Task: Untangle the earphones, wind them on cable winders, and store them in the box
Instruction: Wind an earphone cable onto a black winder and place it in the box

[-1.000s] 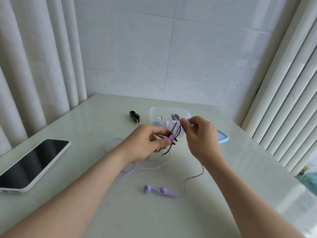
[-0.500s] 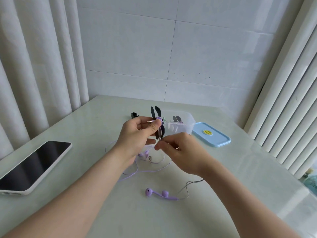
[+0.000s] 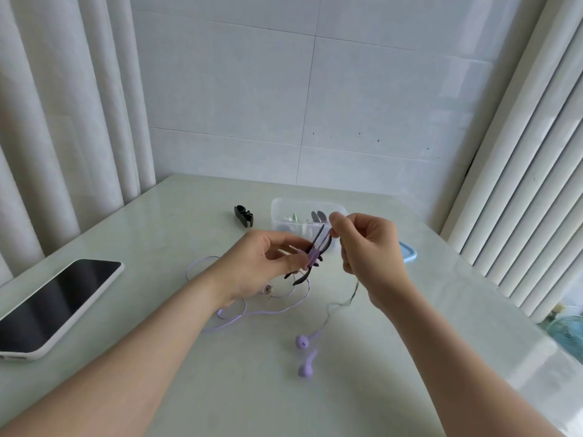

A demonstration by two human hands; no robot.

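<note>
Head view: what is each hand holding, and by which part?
Left hand pinches the black cable winder at its cable-wrapped middle. Right hand pinches the purple earphone cable beside the winder's upper prongs.

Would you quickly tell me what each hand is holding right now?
Left hand: holds the black cable winder.
Right hand: pinches the purple cable.

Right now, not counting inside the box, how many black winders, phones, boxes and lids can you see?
Black plastic cable winders: 2
White-cased phones: 1
Clear plastic boxes: 1
Blue lids: 1
Total: 5
</note>
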